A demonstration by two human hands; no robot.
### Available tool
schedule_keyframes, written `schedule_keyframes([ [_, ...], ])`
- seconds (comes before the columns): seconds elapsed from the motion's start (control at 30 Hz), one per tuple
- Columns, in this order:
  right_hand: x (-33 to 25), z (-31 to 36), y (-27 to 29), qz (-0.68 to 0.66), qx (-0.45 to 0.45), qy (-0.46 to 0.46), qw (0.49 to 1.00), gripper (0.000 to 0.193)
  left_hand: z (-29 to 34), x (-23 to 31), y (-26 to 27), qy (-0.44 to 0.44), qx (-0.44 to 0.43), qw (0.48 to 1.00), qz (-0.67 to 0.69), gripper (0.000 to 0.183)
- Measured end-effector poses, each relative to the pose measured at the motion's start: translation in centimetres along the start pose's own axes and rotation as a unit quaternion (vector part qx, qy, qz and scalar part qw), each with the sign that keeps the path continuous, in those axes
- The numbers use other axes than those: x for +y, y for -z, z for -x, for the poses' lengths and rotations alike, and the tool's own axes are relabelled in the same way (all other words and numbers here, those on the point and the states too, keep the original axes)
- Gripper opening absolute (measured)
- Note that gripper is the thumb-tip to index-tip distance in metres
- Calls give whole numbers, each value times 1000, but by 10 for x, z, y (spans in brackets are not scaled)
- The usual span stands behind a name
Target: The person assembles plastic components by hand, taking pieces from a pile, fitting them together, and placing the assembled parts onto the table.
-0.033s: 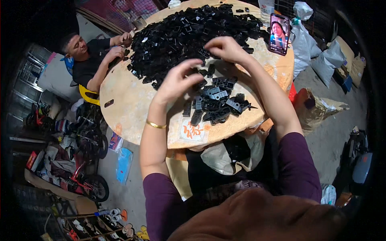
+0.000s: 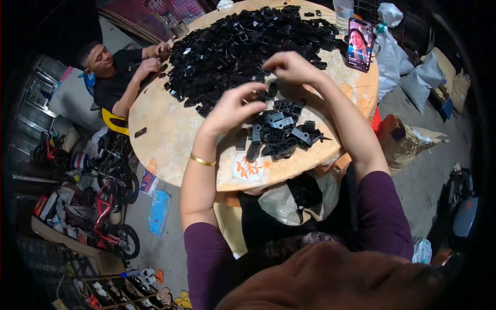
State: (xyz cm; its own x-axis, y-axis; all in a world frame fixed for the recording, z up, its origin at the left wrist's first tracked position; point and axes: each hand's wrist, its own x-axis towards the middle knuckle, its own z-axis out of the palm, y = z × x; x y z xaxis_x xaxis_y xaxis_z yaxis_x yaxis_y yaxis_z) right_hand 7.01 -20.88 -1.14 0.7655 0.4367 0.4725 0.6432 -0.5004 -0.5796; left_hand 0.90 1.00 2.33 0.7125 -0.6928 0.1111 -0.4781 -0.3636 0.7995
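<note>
A broad heap of small black plastic pieces (image 2: 227, 57) covers the far part of the round table. My left hand (image 2: 233, 109) hovers over the heap's near edge, thumb and fingers apart, with nothing visibly held. Close to its fingertips lies a loose black piece (image 2: 272, 91). My right hand (image 2: 293, 68) bends over the heap's near right edge. Its fingers are curled down to the black pieces, and whatever they grip is too dark to make out. Between my forearms sits a smaller pile of larger black and grey plastic parts (image 2: 280, 122).
A covered round table (image 2: 165, 155) stands before me, with a phone (image 2: 360, 45) propped at its right. Another person (image 2: 111, 77) works at the left edge. An open sack (image 2: 276, 204) hangs below the near edge. Bicycles (image 2: 111, 227) stand left; white sacks (image 2: 423, 75) lie right.
My left hand has shifted slightly right and down. My right hand's fingertips have dipped a little lower at the heap's edge. The piles look the same.
</note>
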Motion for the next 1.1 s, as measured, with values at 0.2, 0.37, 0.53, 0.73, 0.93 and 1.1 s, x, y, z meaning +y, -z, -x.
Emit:
schedule_keyframes([
  [0.2,-6,8,-17,131,-172,-1,976,32,-23,-32,-2,79,135,987,44,26],
  [0.37,-13,2,-14,116,-147,-34,982,30,-34,-65,-10,82,124,980,-133,39],
  [0.53,-24,3,-14,10,-22,-68,997,34,-36,-50,-11,119,117,971,-172,42],
  [0.73,-23,1,-19,29,22,15,999,34,-37,-45,-13,59,90,970,-219,37],
  [0.93,-31,1,-19,39,64,121,990,32,-41,-52,-4,153,175,943,239,20],
  [1.1,-33,4,-26,120,78,206,968,40,-31,-50,15,151,140,867,454,23],
])
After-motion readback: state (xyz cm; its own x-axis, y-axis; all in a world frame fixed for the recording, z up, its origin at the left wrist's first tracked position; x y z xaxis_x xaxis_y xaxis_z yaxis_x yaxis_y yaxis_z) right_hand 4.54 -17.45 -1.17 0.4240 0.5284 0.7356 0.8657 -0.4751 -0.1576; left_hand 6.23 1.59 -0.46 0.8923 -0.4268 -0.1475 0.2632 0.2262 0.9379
